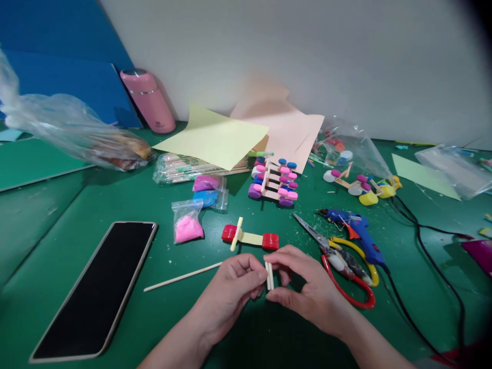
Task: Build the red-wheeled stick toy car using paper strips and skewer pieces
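Note:
Between my hands, low in the middle of the head view, two short pale wooden sticks (269, 277) stand side by side. My right hand (307, 284) grips them at their ends between thumb and forefinger. On their left side, my left hand (239, 287) is closed in a pinch, thumb and finger against the sticks. Just beyond lies a small model (251, 239) with red rounded ends, a pale bar and a short stick across it. One long thin stick (182, 277) rests on the green table, its right end reaching behind my left hand.
Scissors (330, 251) and a blue glue gun (355, 225) with a black cord lie right. A phone (96, 292) is at left, near bags of coloured clay (188, 228). Behind are colourful models (274, 182), paper sheets (215, 133) and a pink flask (149, 100).

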Demonstrator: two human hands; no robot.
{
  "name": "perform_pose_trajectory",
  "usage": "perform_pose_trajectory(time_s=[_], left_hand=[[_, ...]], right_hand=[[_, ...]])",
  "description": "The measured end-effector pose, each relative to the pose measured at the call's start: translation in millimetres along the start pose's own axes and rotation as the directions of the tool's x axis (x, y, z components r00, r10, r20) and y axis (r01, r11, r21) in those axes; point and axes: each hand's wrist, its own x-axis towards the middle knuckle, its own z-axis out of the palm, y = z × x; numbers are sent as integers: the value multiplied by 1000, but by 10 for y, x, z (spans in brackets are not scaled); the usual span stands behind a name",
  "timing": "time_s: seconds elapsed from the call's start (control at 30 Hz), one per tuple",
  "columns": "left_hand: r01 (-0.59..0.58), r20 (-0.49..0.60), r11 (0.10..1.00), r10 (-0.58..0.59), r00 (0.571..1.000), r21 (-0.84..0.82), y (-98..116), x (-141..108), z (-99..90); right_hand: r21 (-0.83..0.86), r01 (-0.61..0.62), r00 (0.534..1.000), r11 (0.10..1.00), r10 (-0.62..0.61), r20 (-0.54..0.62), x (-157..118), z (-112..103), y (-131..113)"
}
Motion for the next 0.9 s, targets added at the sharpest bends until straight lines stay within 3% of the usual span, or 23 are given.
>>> perform_pose_trajectory(time_s=[0.9], left_hand=[[13,-6,1000,-13,1000,-20,22,-14,24]], right_hand=[[15,15,1000,1000,-15,1,-5,-3,14]])
